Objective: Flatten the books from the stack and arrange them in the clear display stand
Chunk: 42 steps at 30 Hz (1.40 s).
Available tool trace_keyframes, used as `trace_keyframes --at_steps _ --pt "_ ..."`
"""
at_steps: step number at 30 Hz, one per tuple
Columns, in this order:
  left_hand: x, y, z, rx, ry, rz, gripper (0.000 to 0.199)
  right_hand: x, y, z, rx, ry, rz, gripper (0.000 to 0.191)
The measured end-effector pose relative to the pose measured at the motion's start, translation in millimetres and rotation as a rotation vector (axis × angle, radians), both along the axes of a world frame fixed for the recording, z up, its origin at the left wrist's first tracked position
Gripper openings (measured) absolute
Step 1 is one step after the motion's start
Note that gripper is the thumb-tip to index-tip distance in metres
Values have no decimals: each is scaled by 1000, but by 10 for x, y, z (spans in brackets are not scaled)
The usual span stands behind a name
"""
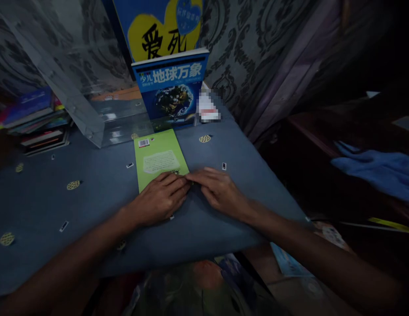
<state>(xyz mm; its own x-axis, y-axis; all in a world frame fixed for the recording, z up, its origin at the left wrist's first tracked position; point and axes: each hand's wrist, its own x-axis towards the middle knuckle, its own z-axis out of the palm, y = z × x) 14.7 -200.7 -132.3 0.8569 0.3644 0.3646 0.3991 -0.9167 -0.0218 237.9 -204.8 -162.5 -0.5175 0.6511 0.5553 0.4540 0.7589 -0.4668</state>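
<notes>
A light green book (173,147) lies on the blue cloth with its back cover up, showing a barcode and a pale text panel. My left hand (163,195) is over its near edge, fingers close together and curled, covering that part of the cover. At the near right corner, the fingertips of my right hand (220,188) pinch the book and meet my left fingers. My thumbs are largely hidden. Just behind the green book, a blue book with a picture of the Earth (173,98) stands upright.
A clear acrylic stand (92,123) is at the back left, beside a stack of books (42,116). Behind the Earth book rises a taller blue and yellow book (151,26). The patterned tablecloth (102,210) ends at the right; a blue cloth (378,169) lies beyond.
</notes>
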Motion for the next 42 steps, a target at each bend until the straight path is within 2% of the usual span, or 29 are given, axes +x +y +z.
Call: trace_keyframes --at_steps 4,14,18,25,31,36,42 --pt "-23 -97 -37 23 47 42 30 53 -105 -2 5 -101 12 54" --pt "-230 -310 -58 -57 109 182 41 86 -180 -26 81 -328 -20 41" --pt "-227 -378 -57 -59 148 226 41 58 -192 23 115 -326 -4 40" --pt "-190 -570 -20 26 142 378 38 -35 -290 33 157 -340 -16 40" --pt "-202 -637 -30 31 141 452 37 -106 -291 97 199 -390 -11 38" --pt "-313 -712 -39 33 91 566 33 -257 -270 112 207 -364 56 37" --pt "-422 -804 -74 7 49 631 34 -422 -221 96 202 -330 149 38"
